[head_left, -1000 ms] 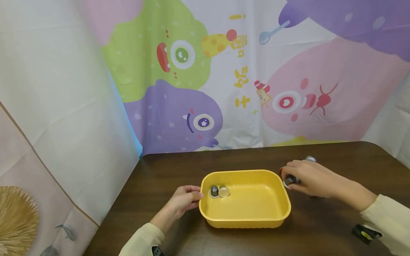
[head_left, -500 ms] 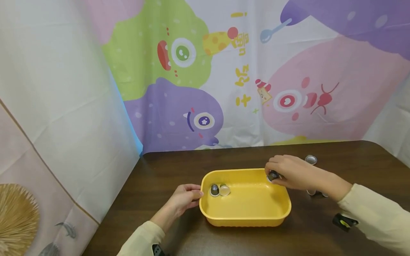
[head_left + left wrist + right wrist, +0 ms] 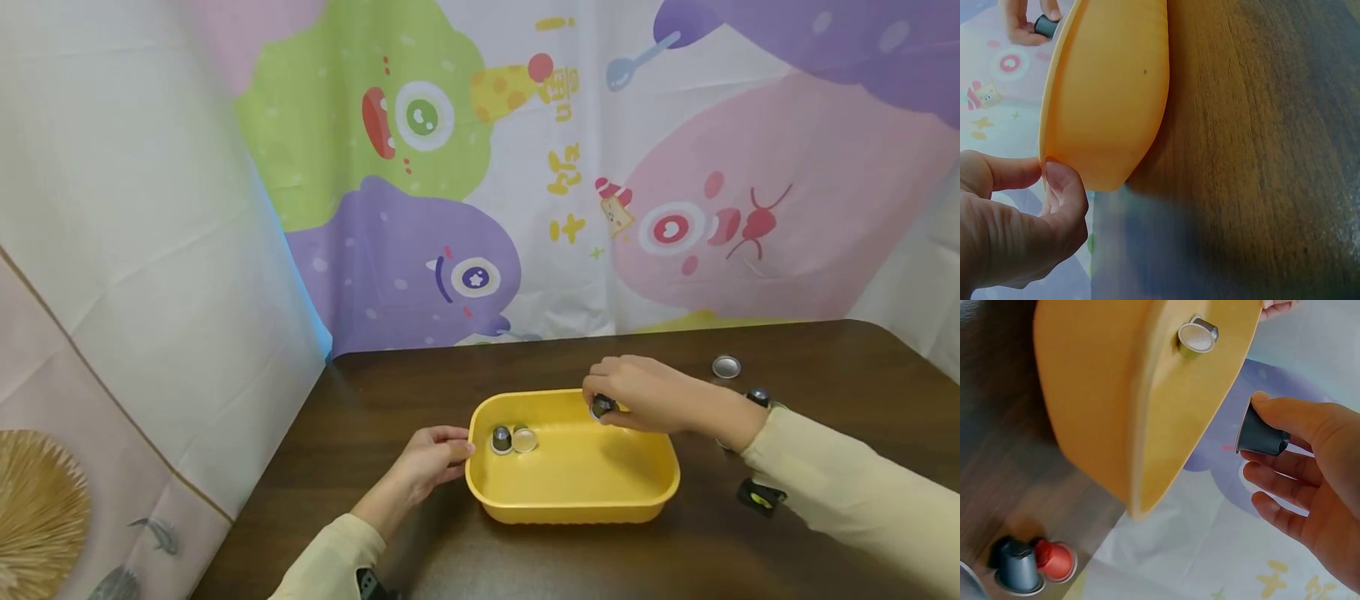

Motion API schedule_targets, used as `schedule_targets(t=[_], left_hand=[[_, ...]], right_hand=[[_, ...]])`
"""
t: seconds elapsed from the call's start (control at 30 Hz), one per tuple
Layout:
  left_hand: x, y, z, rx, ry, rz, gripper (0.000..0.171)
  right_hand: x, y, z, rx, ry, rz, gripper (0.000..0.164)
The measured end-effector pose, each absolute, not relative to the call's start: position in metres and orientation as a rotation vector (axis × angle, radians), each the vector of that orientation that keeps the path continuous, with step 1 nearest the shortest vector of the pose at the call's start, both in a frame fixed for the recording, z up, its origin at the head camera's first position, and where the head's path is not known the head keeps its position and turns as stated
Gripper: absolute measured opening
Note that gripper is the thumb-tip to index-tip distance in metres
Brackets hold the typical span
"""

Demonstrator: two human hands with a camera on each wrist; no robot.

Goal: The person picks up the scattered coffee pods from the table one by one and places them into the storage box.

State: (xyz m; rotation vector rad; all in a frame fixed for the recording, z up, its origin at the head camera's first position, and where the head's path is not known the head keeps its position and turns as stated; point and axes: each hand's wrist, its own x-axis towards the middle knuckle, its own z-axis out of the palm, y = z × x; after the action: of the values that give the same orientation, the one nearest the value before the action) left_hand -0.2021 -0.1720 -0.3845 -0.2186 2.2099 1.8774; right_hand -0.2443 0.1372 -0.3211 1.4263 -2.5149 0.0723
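Observation:
A yellow plastic tub (image 3: 570,514) stands on the dark wooden table. My left hand (image 3: 427,467) pinches its left rim between thumb and fingers, as the left wrist view also shows. Above the tub's far right part, my right hand (image 3: 637,393) holds a dark coffee capsule (image 3: 1261,432) between thumb and fingers. Inside the tub at the left lie two more capsules: a dark capsule (image 3: 502,439) standing on its rim and a capsule with its pale lid (image 3: 525,440) showing.
Right of the tub, a capsule with a silver lid (image 3: 726,366) lies on the table. Near it are a blue-grey capsule (image 3: 1018,569) and a red capsule (image 3: 1057,560), partly hidden by my right arm in the head view. A cartoon-printed cloth (image 3: 555,300) hangs behind the table.
My right hand has carried the dark capsule leftward from the table beside the tub to above the tub. The left hand has stayed at the rim.

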Motion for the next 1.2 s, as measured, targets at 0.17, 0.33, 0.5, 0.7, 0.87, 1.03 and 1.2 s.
schedule_targets(t=[0.17, 0.33, 0.5, 0.7, 0.87, 1.03, 1.2], left_hand=[[-0.203, -0.172, -0.385, -0.224, 2.204, 1.878, 0.032], [-0.204, -0.171, -0.386, -0.239, 2.203, 1.877, 0.031], [-0.203, -0.17, -0.386, -0.26, 2.21, 1.878, 0.029], [-0.202, -0.17, -0.386, -0.276, 2.205, 1.879, 0.028], [-0.202, -0.17, -0.384, -0.268, 2.207, 1.885, 0.029], [-0.202, -0.17, -0.384, -0.264, 2.213, 1.877, 0.03], [-0.202, -0.169, -0.385, -0.286, 2.211, 1.867, 0.029]], right_hand=[[-0.249, 0.126, -0.319, 1.464, -2.501, 0.069, 0.023], [-0.253, 0.118, -0.317, 1.499, -2.494, 0.039, 0.022], [-0.256, 0.113, -0.316, 1.52, -2.477, 0.044, 0.022], [-0.259, 0.107, -0.315, 1.542, -2.468, 0.061, 0.02], [-0.26, 0.101, -0.311, 1.565, -2.484, 0.054, 0.018], [-0.263, 0.092, -0.311, 1.58, -2.504, 0.046, 0.017], [-0.265, 0.083, -0.314, 1.591, -2.547, 0.051, 0.014]])
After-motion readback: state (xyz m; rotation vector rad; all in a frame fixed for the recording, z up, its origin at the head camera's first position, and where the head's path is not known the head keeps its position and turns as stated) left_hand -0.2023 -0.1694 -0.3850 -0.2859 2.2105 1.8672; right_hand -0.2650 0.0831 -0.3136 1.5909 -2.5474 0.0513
